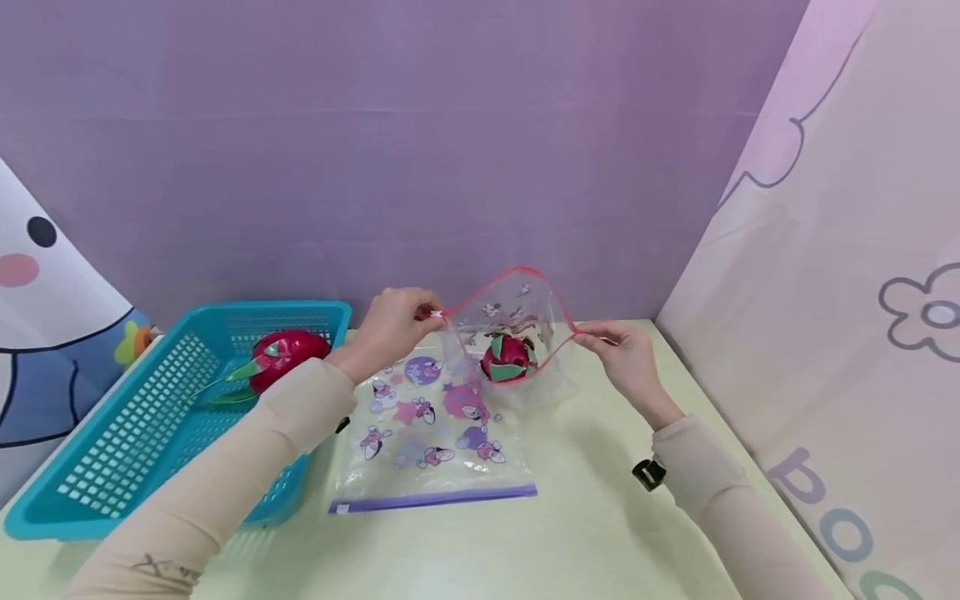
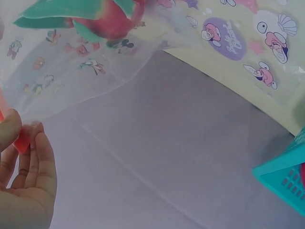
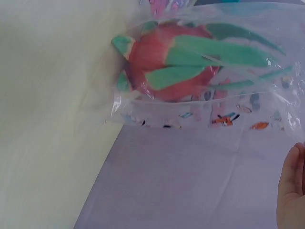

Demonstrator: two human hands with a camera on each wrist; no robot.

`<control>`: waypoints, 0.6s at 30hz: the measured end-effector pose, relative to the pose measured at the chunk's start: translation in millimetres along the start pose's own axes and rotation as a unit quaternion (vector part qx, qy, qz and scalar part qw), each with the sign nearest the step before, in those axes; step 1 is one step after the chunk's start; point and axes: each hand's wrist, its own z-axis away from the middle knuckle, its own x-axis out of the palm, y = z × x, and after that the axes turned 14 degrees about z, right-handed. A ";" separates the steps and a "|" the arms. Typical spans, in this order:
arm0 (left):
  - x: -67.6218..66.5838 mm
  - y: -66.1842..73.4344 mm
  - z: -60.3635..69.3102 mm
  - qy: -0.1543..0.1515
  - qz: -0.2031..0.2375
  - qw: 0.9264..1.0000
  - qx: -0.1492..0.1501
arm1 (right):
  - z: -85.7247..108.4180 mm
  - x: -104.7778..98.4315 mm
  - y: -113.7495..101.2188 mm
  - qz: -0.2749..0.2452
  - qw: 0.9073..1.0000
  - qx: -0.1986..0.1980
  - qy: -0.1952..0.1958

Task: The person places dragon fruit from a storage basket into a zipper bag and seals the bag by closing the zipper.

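Observation:
In the head view, a clear zip bag (image 1: 553,325) with a red zip edge is held up, its mouth spread wide. My left hand (image 1: 393,325) pinches the left end of that edge, by the white slider. At the opposite end, my right hand (image 1: 621,350) pinches the red edge between thumb and fingers. A red dragon fruit (image 1: 507,358) with green scales lies inside the bag. Both wrist views show the dragon fruit (image 3: 152,57) through the printed plastic. Only part of my right hand (image 3: 291,191) enters the right wrist view.
A second printed zip bag (image 1: 435,421) with a purple zip lies flat on the pale table (image 1: 570,533). To the left stands a teal basket (image 1: 262,305) holding another dragon fruit (image 1: 288,354). A purple cloth wall (image 1: 450,150) rises behind, with a printed curtain (image 1: 840,333) at right.

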 end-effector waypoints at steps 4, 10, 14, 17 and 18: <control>-4.4 -5.4 -5.5 0.005 0.017 1.000 -0.011 | -9.2 -7.9 -0.3 0.005 1.000 0.022 0.014; -8.6 -15.8 -16.2 0.020 0.042 0.998 -0.035 | -25.8 -16.0 -0.3 0.048 0.998 0.028 0.022; -9.0 -20.6 -27.3 0.044 0.046 0.998 -0.027 | -41.7 -19.5 -0.5 0.051 0.998 0.033 0.030; -8.7 -20.0 -37.0 0.061 0.050 0.997 -0.022 | -52.9 -23.3 0.4 0.050 0.996 0.049 0.048; -8.5 -19.2 -40.1 0.067 0.053 0.996 -0.022 | -56.0 -24.6 1.1 0.049 0.996 0.057 0.054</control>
